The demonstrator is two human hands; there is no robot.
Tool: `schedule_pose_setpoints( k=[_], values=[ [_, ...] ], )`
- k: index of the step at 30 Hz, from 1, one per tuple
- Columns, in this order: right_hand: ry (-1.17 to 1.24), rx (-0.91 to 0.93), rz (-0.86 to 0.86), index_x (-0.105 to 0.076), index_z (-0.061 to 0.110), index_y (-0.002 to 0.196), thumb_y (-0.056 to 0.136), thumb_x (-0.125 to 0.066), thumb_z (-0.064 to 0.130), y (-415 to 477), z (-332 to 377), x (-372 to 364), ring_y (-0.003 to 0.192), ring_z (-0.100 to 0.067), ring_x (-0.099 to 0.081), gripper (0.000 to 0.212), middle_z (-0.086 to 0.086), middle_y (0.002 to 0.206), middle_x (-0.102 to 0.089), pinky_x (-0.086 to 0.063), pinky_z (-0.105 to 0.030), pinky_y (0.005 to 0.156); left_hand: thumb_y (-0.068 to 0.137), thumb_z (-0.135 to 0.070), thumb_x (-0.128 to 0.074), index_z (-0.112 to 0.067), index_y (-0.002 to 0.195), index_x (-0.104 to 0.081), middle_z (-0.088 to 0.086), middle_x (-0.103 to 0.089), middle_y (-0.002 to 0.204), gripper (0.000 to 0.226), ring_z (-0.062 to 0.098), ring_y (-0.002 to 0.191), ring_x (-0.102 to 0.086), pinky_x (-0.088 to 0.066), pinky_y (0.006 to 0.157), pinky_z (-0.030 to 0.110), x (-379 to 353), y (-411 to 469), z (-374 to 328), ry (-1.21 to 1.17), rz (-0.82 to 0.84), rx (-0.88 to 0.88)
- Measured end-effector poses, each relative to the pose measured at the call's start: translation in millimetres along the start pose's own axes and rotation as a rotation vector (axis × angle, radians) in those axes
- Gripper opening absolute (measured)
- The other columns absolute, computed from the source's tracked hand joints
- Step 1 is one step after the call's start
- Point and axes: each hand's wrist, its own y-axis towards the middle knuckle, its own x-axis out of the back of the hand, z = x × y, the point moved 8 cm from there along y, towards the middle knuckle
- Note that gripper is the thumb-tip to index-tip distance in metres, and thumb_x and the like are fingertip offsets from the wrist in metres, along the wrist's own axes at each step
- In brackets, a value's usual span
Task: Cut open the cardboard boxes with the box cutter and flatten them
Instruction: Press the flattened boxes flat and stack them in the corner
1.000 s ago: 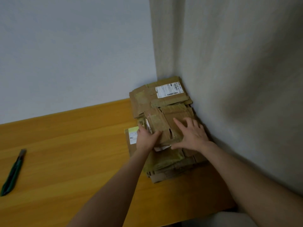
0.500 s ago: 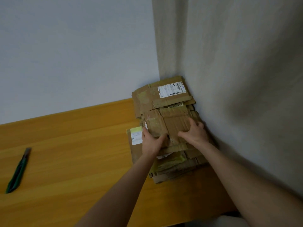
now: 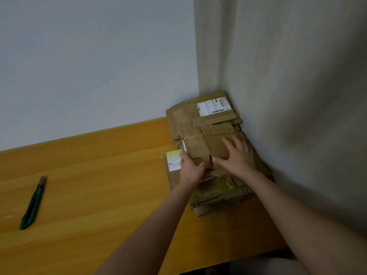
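A stack of flattened cardboard boxes point(image 3: 200, 124) lies in the table's far right corner, against the curtain. My right hand point(image 3: 238, 156) lies flat on the topmost piece, fingers spread and straight. My left hand point(image 3: 189, 168) holds the left edge of that top piece, thumb on top; its fingers are hidden beneath. A white label with a barcode point(image 3: 213, 106) shows on the far piece. The green box cutter point(image 3: 32, 205) lies alone on the table at the far left, away from both hands.
The yellow wooden table point(image 3: 99, 185) runs left from the stack. A pale wall stands behind it, and a beige curtain point(image 3: 288, 96) hangs along the right. The table's front edge passes under my forearms.
My right hand has gone from gripping the top cardboard's right edge to lying flat with spread fingers on it. The left hand stays at the left edge.
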Motion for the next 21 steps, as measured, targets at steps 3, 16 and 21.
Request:
schedule_pose_setpoints(
  k=[3, 16, 21],
  values=[
    [-0.225, 0.252, 0.110, 0.002, 0.041, 0.152, 0.069, -0.050, 0.083, -13, 32, -12, 0.146, -0.031, 0.019, 0.107, 0.002, 0.160, 0.016, 0.007, -0.056, 0.116, 0.082, -0.025, -0.064, -0.016, 0.155, -0.002, 0.016, -0.018, 0.158, 0.096, 0.034, 0.130, -0.044, -0.047, 0.092, 0.033, -1, -13, -14, 0.184, 0.062, -0.124],
    [-0.662, 0.286, 0.161, 0.042, 0.027, 0.133, 0.060, -0.071, 0.073, -55, 34, -74, 0.139, -0.040, 0.032, 0.142, -0.014, 0.148, 0.042, 0.013, -0.066, 0.109, 0.084, -0.058, -0.061, -0.001, 0.140, 0.033, 0.015, 0.039, 0.146, 0.123, 0.031, 0.141, 0.030, 0.009, 0.117, 0.058, -8, -40, 46, 1.306, 0.201, -0.401],
    [-0.623, 0.248, 0.129, 0.043, 0.030, 0.132, 0.061, -0.069, 0.075, -39, 36, -76, 0.141, -0.038, 0.029, 0.140, -0.012, 0.149, 0.041, 0.008, -0.064, 0.112, 0.093, -0.044, -0.057, -0.005, 0.143, 0.030, 0.013, 0.022, 0.159, 0.108, 0.029, 0.148, 0.016, 0.001, 0.120, 0.053, -6, -21, 39, 1.300, 0.142, -0.408]
  ],
)
